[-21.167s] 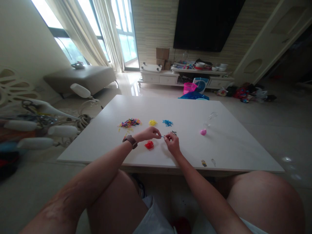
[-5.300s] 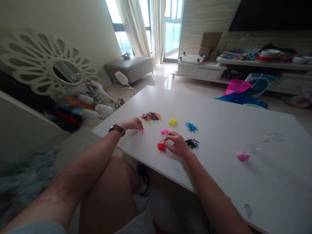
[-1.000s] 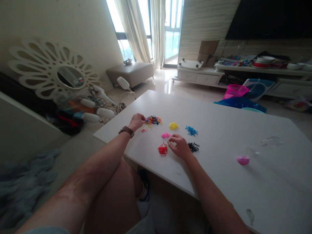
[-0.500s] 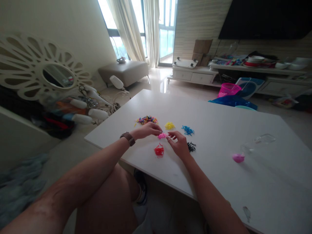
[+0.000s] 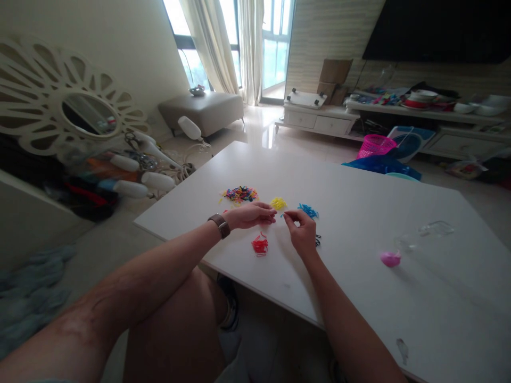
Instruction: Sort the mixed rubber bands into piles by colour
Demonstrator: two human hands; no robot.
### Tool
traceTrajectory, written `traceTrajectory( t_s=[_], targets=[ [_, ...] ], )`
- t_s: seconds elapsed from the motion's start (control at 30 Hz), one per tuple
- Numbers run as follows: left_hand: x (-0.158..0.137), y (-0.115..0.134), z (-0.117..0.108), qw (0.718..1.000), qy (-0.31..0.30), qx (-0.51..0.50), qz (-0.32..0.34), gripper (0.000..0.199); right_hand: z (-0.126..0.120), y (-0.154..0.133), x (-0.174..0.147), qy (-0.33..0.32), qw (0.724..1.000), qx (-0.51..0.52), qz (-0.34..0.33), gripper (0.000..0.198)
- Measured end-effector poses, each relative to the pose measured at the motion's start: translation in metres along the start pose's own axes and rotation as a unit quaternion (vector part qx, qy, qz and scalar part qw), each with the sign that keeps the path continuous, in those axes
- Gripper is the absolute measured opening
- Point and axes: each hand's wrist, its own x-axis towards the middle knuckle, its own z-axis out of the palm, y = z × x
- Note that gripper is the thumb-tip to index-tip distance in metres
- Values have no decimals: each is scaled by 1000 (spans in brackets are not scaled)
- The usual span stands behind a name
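My left hand [image 5: 255,214], with a brown-strapped watch [image 5: 220,225] at the wrist, is over the table between the yellow rubber bands [image 5: 278,203] and the red rubber bands [image 5: 260,246]. Its fingers are curled together, and what they hold, if anything, is hidden. My right hand [image 5: 301,227] pinches a small blue rubber band [image 5: 281,215] at the thumb and forefinger. Just beyond it lies the pile of blue rubber bands [image 5: 309,210]. Black rubber bands [image 5: 318,240] show partly behind the right hand. A mixed-colour heap [image 5: 240,194] lies past my left hand, which covers the pink pile.
The white table [image 5: 359,213] also bears a pink object [image 5: 390,259] and clear plastic pieces [image 5: 436,229] at the right. Beyond its far edge are a pink basket [image 5: 377,146] and blue plastic [image 5: 379,166]. Lamp parts [image 5: 157,181] lie on the left.
Both hands have left their place around the pink pile. My left hand has shifted slightly right and now covers it; my right hand has moved right, and a blue band shows at its fingertips.
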Motion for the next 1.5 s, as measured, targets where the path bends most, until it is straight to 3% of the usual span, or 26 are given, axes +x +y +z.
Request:
traceTrajectory(
  t_s=[0.17, 0.67, 0.93, 1.07, 1.2, 1.5],
  targets=[
    [1, -3, 1, 999, -2, -43, -28, 4, 0, -3, 1, -17, 999, -5, -28, 10],
    [7, -6, 6, 994, 12, -84, -75, 16, 0, -3, 0, -36, 999, -11, -21, 11],
    [7, -5, 6, 1000, 15, -21, 7, 25, 0, -2, 1, -38, 999, -18, -13, 15],
    [1, -1, 8, 993, 44, 82, 78, 18, -1, -3, 1, -35, 999, -18, -7, 20],
    [-4, 1, 9, 973, 49, 189, 124, 32, -1, -2, 2, -32, 999, -10, 2, 23],
    [-4, -2, 10, 952, 25, 266, 150, 43, 1, 9, 4, -38, 994, 54, 82, 30]
  ],
)
